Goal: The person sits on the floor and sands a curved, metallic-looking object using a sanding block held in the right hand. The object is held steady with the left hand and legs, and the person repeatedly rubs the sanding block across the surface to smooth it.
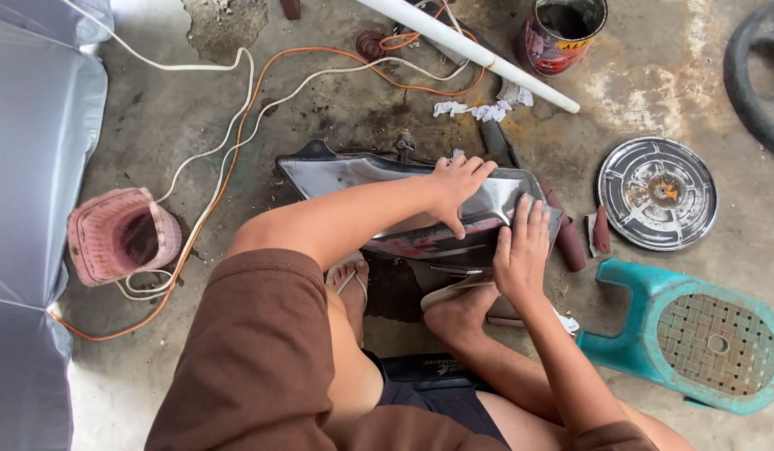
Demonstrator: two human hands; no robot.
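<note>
A shiny grey metal body panel point(354, 175), long and curved, lies on the concrete floor in front of my feet. My left hand point(458, 185) rests on its top edge, fingers spread and curled over the rim. My right hand point(521, 246) presses flat on the panel's right end, with something thin under the fingers that I cannot make out. Both feet in white sandals sit just below the panel.
A pink woven basket point(120, 235) lies at the left among white and orange cables point(228, 125). A round chrome hubcap point(657, 194) and a teal plastic stool point(696, 330) are at the right. A white pipe point(479, 52) and a paint can point(562, 33) lie beyond.
</note>
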